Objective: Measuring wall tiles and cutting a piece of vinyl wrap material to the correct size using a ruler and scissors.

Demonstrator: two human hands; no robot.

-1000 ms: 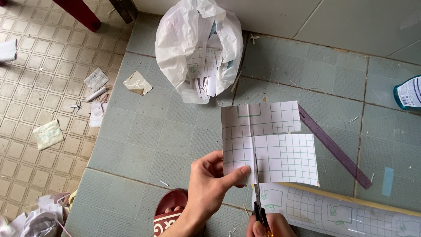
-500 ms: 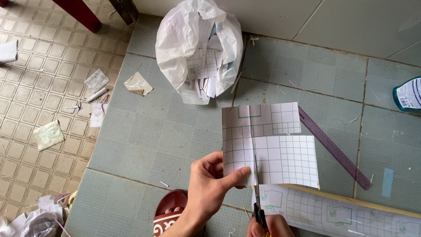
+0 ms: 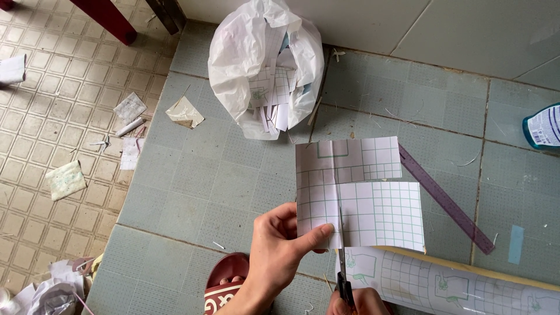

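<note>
Scissors (image 3: 343, 256) are sitting slightly deeper in the sheet (image 3: 356, 195) than a second ago; nothing else is shifting. Around the work are lying a white bag (image 3: 245, 64) of offcuts, a purple ruler (image 3: 446, 198), a gridded roll (image 3: 461, 286), a bottle (image 3: 543, 125) and a red slipper (image 3: 224, 286); none is blocking the cut. Left hand (image 3: 277, 256) is pinching the sheet's lower left corner above the tiles. Right hand (image 3: 364, 302) is gripping the scissors, blades parted around white, green-gridded paper.
</note>
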